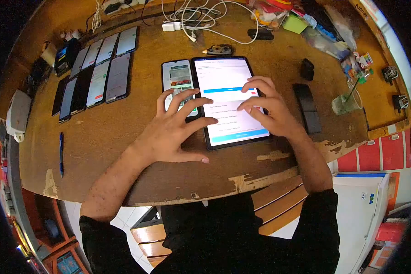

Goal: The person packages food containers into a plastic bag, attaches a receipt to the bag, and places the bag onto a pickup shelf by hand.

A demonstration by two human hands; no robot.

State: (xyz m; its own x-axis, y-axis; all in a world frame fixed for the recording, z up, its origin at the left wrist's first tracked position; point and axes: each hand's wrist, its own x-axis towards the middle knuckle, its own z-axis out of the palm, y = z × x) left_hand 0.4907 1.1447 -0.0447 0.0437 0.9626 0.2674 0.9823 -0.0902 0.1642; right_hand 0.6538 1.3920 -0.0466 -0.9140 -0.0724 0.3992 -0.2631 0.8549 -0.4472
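A tablet [221,78] with a lit white page and blue bars lies on the wooden table before me. Just left of it is a smartphone [180,73] showing pictures on its screen. My left hand [166,130] is spread open over the phone's lower part and the tablet's left edge, covering some of both. Over the tablet's right side, my right hand [271,107] has its fingers bent and apart, fingertips close to the screen and holding nothing.
Several phones [100,80] lie in rows at the left, with a blue pen [61,153] nearer me. White cables and a charger [171,27] are at the back. To the right are a black wallet-like item [307,107] and a plastic cup [347,104].
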